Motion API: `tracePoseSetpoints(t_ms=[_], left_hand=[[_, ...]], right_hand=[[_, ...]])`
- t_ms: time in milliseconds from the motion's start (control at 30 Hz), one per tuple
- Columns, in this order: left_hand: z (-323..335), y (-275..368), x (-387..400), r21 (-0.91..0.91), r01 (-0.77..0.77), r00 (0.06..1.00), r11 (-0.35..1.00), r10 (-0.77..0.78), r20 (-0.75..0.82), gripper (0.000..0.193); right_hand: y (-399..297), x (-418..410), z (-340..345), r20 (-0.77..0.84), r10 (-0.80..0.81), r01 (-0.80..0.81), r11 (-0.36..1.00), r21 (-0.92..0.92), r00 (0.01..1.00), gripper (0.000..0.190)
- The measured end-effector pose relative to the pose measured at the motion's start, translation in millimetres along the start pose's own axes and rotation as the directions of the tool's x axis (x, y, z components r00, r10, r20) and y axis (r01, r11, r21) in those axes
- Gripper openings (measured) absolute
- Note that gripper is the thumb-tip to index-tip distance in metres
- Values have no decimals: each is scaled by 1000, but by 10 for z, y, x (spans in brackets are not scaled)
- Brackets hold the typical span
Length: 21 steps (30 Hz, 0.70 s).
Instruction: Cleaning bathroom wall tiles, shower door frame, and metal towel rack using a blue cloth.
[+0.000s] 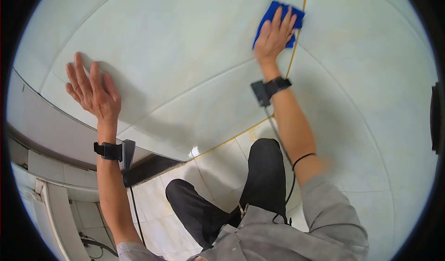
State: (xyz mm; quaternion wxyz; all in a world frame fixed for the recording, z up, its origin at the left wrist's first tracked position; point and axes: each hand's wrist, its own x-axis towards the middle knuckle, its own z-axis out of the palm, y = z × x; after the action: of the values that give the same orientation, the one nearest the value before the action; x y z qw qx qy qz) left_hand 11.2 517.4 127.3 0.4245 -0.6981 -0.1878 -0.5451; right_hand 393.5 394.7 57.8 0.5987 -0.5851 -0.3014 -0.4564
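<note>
My right hand (pixel 274 35) lies spread on a blue cloth (pixel 266 19), pressing it flat against the pale tiled wall (pixel 180 42), beside the yellow line that runs down the wall corner. My left hand (pixel 95 90) rests with its fingers apart on the same wall at the left, near the wall's outer edge, and holds nothing. Each wrist wears a black strap with a small dark device and a cable. The underside of my right palm is hidden.
A second tiled wall (pixel 347 129) meets the first at the right. Below are floor tiles (pixel 222 167) around my knees, and a dark threshold strip (pixel 156 167). At lower left is a white-framed opening with a dark hose (pixel 100 245). A dark object (pixel 435 118) stands at the right rim.
</note>
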Motion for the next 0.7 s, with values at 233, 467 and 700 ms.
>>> tracePoseSetpoints(t_ms=[233, 467, 700], left_hand=[[45, -24, -61, -8, 48, 998, 999, -48, 28, 31], [-1, -114, -107, -196, -21, 999, 980, 25, 21, 31], [18, -72, -52, -240, -13, 1000, 971, 10, -17, 31]], right_hand=[[-1333, -1966, 290, 378, -315, 241, 943, 231, 871, 50], [-1893, -1489, 107, 327, -753, 442, 618, 650, 571, 36], [-445, -756, 139, 302, -228, 213, 974, 81, 926, 51]])
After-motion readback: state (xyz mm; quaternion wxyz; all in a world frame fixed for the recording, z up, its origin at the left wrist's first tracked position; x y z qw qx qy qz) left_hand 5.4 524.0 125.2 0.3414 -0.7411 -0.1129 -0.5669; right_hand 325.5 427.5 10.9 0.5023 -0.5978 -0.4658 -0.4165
